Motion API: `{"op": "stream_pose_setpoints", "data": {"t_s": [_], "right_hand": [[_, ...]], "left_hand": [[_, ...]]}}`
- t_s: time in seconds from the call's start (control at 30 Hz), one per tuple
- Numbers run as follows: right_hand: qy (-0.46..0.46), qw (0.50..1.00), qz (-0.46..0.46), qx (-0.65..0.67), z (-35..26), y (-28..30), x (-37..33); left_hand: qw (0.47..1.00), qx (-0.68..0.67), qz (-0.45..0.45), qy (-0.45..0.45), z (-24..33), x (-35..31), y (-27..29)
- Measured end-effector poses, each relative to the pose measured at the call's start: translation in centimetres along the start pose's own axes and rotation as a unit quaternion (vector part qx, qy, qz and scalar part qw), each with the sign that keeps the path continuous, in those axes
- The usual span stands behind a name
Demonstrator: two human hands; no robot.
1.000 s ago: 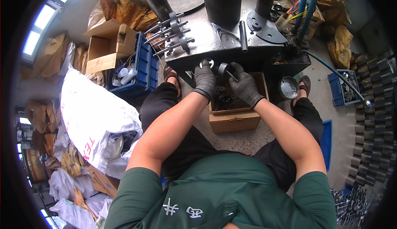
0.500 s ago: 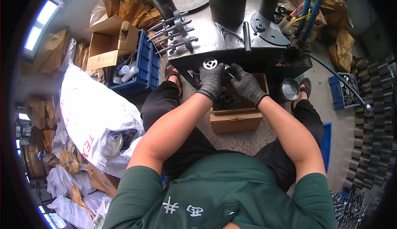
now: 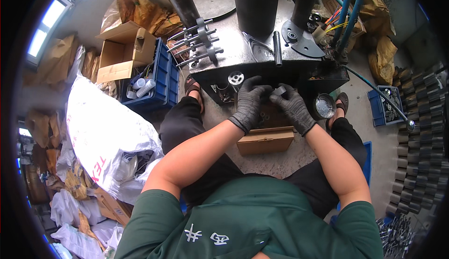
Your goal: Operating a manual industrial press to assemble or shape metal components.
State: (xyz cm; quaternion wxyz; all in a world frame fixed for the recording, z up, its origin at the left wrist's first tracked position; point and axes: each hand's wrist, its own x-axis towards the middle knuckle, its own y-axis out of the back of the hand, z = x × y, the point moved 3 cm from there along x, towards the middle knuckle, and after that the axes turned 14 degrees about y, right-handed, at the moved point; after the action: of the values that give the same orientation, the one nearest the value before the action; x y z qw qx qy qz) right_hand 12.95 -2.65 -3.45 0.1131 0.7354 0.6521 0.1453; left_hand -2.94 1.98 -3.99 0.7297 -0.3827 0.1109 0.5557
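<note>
My left hand, in a dark grey glove, is over the box's left side. Its fingers are bent and apart, pointing toward my right hand, and nothing shows between them. My right hand, gloved the same, pinches a small dark cylindrical metal part between thumb and fingers. A round silver disc with holes sits just beyond my left hand, at the machine's front edge. Beneath both hands is an open cardboard box with small ring-shaped parts in it, partly hidden by the gloves.
Pliers and a metal rod lie on the machine bed, beside a rack of pins. A round metal tin stands at the right, a blue crate and white sack at the left.
My hands have moved apart, the right shifting rightward and downward. The small part between them is now in the right hand. The disc has stayed by the machine's edge.
</note>
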Motion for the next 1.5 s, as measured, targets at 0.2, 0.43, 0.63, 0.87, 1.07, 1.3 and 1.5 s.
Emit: {"op": "stream_pose_setpoints", "data": {"t_s": [0.2,0.43,0.63,0.87,1.07,1.3,1.5], "right_hand": [[-0.013,0.951,0.065,0.301,-3.3,3.7,-1.6],[0.030,0.894,0.145,0.422,-4.3,3.9,-1.0],[0.125,0.905,0.139,0.383,-6.7,8.8,0.8],[0.198,0.967,0.148,0.066,-12.2,17.8,1.6],[0.127,0.990,0.053,0.024,-15.9,17.8,3.1],[0.276,0.959,0.016,-0.064,-20.3,14.1,11.5],[0.326,0.910,0.059,-0.250,-24.9,10.9,20.9]], "left_hand": [[0.950,0.297,-0.089,0.034,-1.8,0.2,-1.9],[0.910,0.340,-0.236,-0.023,-3.6,-2.4,-5.2],[0.898,0.393,-0.197,-0.037,-2.9,-2.6,-5.7],[0.962,0.198,-0.146,0.120,-1.7,-0.2,-4.6],[0.962,0.207,-0.143,0.110,-1.2,0.7,-4.8],[0.970,0.172,-0.156,0.066,0.2,1.4,-5.8],[0.974,0.174,-0.143,0.035,0.4,2.8,-5.9]]}}
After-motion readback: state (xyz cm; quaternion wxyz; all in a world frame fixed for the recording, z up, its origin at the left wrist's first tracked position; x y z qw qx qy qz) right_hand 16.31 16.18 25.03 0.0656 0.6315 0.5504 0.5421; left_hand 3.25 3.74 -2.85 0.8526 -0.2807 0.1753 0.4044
